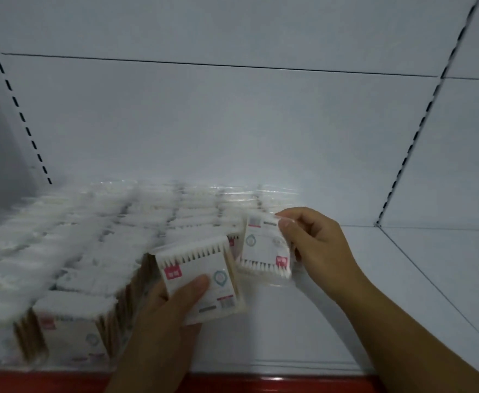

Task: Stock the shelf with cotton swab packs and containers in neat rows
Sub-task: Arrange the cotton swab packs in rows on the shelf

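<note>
Left hand [159, 316] curled gripping, right hand [315, 245] pinching, both forearms bare

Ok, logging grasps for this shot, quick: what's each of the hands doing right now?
Left hand: holding a cotton swab pack, thumb on its front.
Right hand: holding a second pack, pinched near its top right corner.

No text could be read. Pink-red logo squares were noted on the lower tilted pack [193, 265], the upper pack [264, 248] and a front-row pack [71, 330], but the characters were too blurred. A barcode, a grey print strip and a teal emblem were seen on both lifted packs, all illegible.
</note>
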Motion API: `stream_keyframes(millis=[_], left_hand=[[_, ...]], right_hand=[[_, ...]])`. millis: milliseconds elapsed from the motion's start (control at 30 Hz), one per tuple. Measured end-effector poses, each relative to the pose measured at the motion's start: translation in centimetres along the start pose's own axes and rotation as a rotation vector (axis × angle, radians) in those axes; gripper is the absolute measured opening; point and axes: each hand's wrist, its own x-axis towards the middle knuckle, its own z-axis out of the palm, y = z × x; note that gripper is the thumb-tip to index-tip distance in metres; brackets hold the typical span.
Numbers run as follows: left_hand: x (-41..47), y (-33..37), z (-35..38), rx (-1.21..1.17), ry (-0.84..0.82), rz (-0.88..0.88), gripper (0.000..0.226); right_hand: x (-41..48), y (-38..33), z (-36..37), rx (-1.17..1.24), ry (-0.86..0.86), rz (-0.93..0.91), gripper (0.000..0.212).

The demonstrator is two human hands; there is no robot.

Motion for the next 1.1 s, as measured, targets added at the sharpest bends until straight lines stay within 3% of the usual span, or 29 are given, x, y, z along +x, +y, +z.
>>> stream_keyframes(millis=[133,200,300,367,433,500,567,633,733,800,967,1033,1100], left_hand=[[0.5,-0.1,-0.3,-0.013,0.084,0.001,0.055],[0.7,-0.2,-0.3,-0.020,0.101,-0.022,0.055],[0.7,-0.1,-0.2,-0.032,0.089,-0.023,0.041],[0.6,0.0,-0.2,-0.032,0.082,-0.036,0.031],[0.5,-0.1,-0.3,-0.054,0.068,-0.053,0.018],[0.4,-0.2,-0.3,-0.011,0.073,0.009,0.031],[0.4,-0.3,0.0,0.094,0.066,0.095,0.037],[0.3,0.0,0.5,0.223,0.020,0.150,0.038],[0.4,0.9,0.9,0.527,-0.126,0.264,0.065],[0.9,2.2,1.7,0.802,-0.208,0.337,0.071],[2.5,2.7,3.6,1.533,-0.078,0.584,0.044],[3.3,1.9,3.5,1.713,-0.059,0.640,0.046],[3.9,1.6,3.0,1.903,-0.050,0.616,0.053]], right_hand=[[-0.4,0.9,0.6,-0.032,0.001,-0.009,0.014],[-0.4,1.2,0.4,0.023,0.047,-0.021,0.017],[-0.1,1.5,-0.5,0.295,0.118,0.074,0.022],[0.2,1.6,-1.1,0.544,0.100,0.129,0.022],[0.4,1.9,-1.4,0.690,0.041,0.143,0.035],[0.5,2.0,-1.3,0.727,-0.022,0.139,0.050],[0.5,2.1,-1.3,0.710,-0.059,0.127,0.048],[0.4,2.1,-1.4,0.630,-0.036,0.103,0.043],[0.1,1.6,-1.5,0.537,0.059,0.092,0.050],[0.2,0.8,-1.8,0.534,0.133,0.064,0.050],[0.4,-1.7,-4.8,0.317,0.152,-0.078,0.054],[-0.1,-1.5,-5.5,0.173,0.177,-0.055,0.045],[-0.6,-0.4,-5.2,-0.124,0.203,-0.021,0.041]])
